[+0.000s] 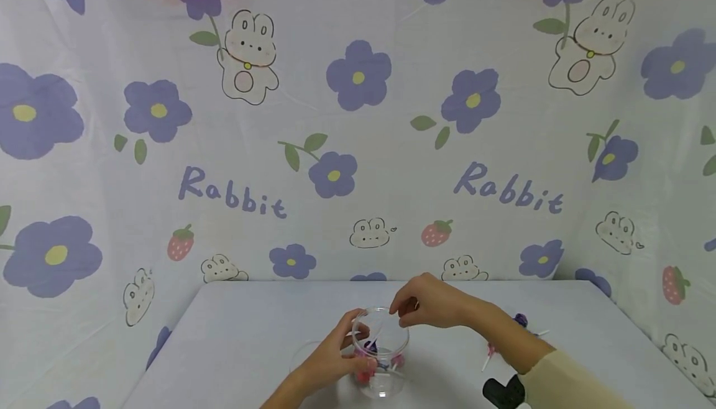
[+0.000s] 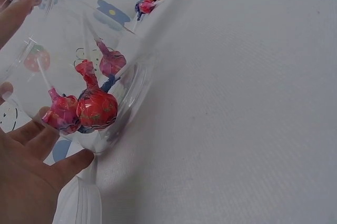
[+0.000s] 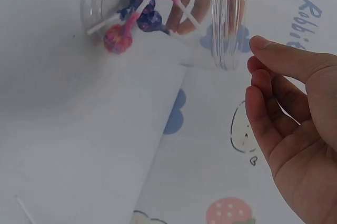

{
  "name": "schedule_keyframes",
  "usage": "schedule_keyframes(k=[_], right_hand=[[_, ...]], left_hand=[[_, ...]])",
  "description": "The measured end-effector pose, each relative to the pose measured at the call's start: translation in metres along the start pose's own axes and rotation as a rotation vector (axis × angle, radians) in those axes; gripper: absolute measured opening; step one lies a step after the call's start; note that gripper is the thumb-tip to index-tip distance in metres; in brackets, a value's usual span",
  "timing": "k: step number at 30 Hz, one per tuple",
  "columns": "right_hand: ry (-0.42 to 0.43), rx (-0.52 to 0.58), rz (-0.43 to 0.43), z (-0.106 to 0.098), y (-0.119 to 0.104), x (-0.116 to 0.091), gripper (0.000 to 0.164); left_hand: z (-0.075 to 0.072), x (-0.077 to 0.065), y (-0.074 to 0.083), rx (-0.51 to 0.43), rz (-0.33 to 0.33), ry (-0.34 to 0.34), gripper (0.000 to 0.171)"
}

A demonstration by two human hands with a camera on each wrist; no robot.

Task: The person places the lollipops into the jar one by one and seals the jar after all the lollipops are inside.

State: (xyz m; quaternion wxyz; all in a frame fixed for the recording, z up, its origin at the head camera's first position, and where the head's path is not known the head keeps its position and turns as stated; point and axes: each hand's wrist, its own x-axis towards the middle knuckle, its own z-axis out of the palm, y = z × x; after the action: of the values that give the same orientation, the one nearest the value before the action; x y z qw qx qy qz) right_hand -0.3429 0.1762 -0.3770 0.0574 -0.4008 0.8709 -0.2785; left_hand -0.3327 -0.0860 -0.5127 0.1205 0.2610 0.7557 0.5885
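While the left grip (image 1: 330, 359) clasps a clear, probably plastic jar (image 1: 393, 335) of round lollipops (image 2: 97, 109), the right grip (image 1: 435, 300) hangs parted, empty.

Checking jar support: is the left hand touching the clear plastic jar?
Touching: the head view shows the left hand clasping the clear plastic jar between thumb and fingers.

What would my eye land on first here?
Probably the backdrop, with purple flowers and rabbits, filling most of the head view. Below, left fingers hold a clear jar of bright lollipops, with right fingers near its top. More lollipops lie farther right on the table.
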Motion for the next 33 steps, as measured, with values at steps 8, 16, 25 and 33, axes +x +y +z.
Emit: schedule_keyframes(k=[8, 16, 25, 33], right_hand=[[0.027, -0.008, 0.04, -0.014, 0.007, -0.019, 0.014], [0.069, -0.01, 0.111, -0.021, 0.026, -0.043, 0.015], [0.098, -0.012, 0.167, -0.029, 0.055, -0.075, 0.015], [0.125, 0.014, 0.212, -0.041, 0.073, -0.102, 0.015]], left_hand=[[0.001, -0.001, 0.001, -0.016, 0.005, 0.005, 0.088], [0.0, -0.001, 0.001, -0.018, 0.016, 0.002, 0.09], [0.001, -0.002, 0.002, -0.021, 0.023, -0.001, 0.09], [0.0, 0.0, -0.001, -0.012, 0.007, 0.005, 0.09]])
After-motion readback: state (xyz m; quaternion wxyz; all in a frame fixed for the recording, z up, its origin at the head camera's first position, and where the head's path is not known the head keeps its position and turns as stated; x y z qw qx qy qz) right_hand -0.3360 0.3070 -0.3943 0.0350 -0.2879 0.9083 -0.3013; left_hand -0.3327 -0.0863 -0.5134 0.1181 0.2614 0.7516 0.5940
